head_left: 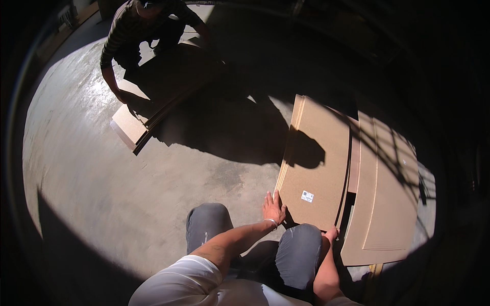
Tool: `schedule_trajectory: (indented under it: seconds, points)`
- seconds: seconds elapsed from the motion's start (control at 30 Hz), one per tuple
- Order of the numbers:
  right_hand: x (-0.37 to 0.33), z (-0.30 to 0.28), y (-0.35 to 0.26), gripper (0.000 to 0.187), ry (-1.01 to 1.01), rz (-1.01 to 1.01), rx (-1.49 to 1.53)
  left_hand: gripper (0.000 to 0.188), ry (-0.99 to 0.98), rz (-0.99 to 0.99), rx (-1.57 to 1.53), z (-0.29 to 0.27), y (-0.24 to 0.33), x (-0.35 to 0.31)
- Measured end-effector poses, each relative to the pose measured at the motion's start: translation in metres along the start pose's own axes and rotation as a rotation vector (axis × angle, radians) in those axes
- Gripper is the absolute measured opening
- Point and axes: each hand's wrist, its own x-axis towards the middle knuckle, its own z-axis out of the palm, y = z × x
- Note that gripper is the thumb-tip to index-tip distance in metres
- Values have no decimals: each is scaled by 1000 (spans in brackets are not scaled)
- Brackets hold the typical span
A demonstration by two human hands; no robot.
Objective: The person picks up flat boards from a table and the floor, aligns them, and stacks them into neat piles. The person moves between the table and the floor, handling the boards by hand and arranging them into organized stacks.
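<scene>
A stack of flat brown boards [319,153] lies on the floor in front of my knees, a small white label [307,196] on its top face. At the stack's near left corner, my left hand [274,208] rests against the layered edge with its fingers stretched out and apart. My right hand [332,233] is closed at the near right corner of the same stack, beside my right knee. Its fingers are partly hidden there, and the stack's near edge is partly covered by my knee.
More large brown boards [390,188] lie to the right, close beside the stack. Far left, another person [148,30] crouches over a second pile of boards [130,124], mostly in deep shadow. Sunlit concrete floor [204,176] stretches between the two piles.
</scene>
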Motion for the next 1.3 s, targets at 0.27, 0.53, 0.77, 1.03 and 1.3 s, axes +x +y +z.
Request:
schedule_trajectory:
  seconds: [0.27,0.53,0.77,1.03,1.3]
  points:
    - [-30,32,-14,76,32,-2,-12,69,-55,-2,213,-6,10,-2]
    - [-17,18,-17,68,-75,22,-190,91,-97,-115,111,-11,16,3]
    - [10,13,-9,64,-108,51,-223,92,-154,-186,77,-4,16,10]
    - [31,14,-3,63,-227,148,-352,90,-253,-155,179,10,8,20]
    - [-3,18,7,82,-123,41,-320,98,-179,-215,-2,-3,13,20]
